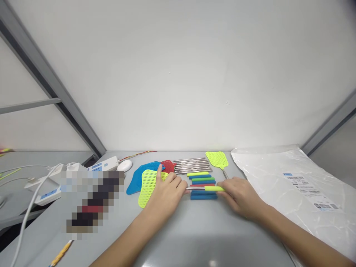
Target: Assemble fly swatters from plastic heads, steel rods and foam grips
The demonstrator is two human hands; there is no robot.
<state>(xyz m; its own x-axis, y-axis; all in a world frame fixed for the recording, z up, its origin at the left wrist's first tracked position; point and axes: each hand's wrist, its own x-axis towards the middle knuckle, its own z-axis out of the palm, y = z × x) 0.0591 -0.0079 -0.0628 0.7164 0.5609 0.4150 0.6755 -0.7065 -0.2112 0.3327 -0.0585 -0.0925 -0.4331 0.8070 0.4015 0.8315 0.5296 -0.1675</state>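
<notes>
My left grip [170, 189] held metal rod [196, 188], right grip [241, 195] its yellow-green sleeve [213, 188], fingers curled round, seemingly for steady alignment; coloured tubes [204, 197] lay grouped on bench [194, 230] beneath, likely for easy reach.

- Grey table [239, 244], with metal rods [191, 165] laid in a row
- Just in front of the rods, coloured grips [204, 197], side by side
- Left of the rods, blue, red and yellow-green swatter heads [148, 187], partly overlapping
- Farther left, round white object [124, 165], power strip [111, 163]
- Right of the rods, yellow-green fly swatter [217, 159]; beyond, labelled plastic bag [267, 170]
</notes>
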